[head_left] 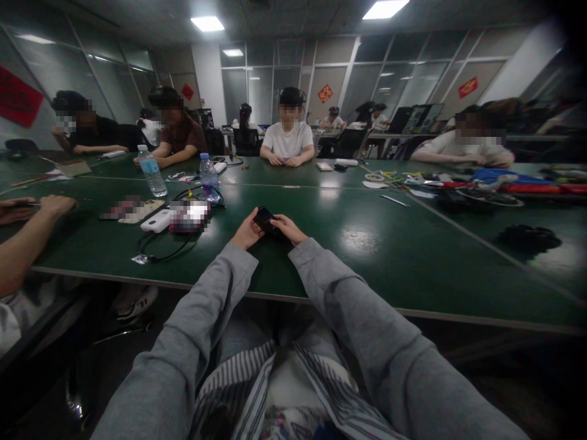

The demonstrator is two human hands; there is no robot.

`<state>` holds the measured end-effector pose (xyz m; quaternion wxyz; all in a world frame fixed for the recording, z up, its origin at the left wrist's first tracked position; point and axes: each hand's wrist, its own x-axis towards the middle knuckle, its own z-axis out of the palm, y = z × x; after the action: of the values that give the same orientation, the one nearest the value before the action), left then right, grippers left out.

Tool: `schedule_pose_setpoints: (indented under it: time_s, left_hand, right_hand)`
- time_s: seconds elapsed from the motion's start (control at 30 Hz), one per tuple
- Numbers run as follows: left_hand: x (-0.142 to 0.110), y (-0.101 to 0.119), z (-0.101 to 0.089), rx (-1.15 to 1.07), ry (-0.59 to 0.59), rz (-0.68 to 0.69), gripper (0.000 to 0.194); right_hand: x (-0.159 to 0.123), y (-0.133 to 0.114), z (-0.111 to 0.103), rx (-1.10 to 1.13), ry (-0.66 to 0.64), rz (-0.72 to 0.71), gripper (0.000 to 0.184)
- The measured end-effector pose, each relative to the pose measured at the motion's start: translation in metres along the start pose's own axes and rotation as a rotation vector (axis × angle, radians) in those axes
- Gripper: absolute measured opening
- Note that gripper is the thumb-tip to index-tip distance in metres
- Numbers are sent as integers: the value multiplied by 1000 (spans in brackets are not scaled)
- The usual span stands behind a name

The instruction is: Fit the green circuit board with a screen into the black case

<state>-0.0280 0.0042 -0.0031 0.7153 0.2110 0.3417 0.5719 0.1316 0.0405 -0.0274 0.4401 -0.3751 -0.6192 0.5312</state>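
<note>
A small black handheld device with a dark screen is held just above the green table, in front of me. My left hand is closed around its left side. On the right side, my right hand grips it too, with the thumb over its lower front part. The fingers beneath the device are hidden, and its exact kind is too small to make out.
Left of my hands lie a white power bank, a black cable and phones. Two water bottles stand behind. A pen and tangled cables lie to the right. A co-worker's hand is at far left.
</note>
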Motion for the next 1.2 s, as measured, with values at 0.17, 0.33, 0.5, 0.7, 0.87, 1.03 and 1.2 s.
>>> schedule_pose_setpoints:
  time_s: [0.17,0.33,0.5,0.7,0.87,1.03,1.2]
  left_hand:
    - [-1,2,0,-43,30,9,23]
    - [-3,3,1,-56,58,1,25]
    - [-3,4,1,-56,68,2,26]
    - [0,3,-2,-56,57,8,29]
    - [-1,4,-3,-50,57,16,33]
    - [1,3,-6,-72,27,9,33]
    - [5,3,-9,-115,14,4,30]
  right_hand:
    - [-4,1,3,-159,73,-98,39]
    - [-12,-1,9,-339,117,-278,53]
    - [-17,-4,12,-583,62,-429,66]
    - [-19,-6,11,-695,90,-428,56]
    - [-24,-15,12,-666,182,-465,55]
    - [-23,-23,4,-601,368,-471,57]
    - [-12,-15,-15,-647,500,-424,60]
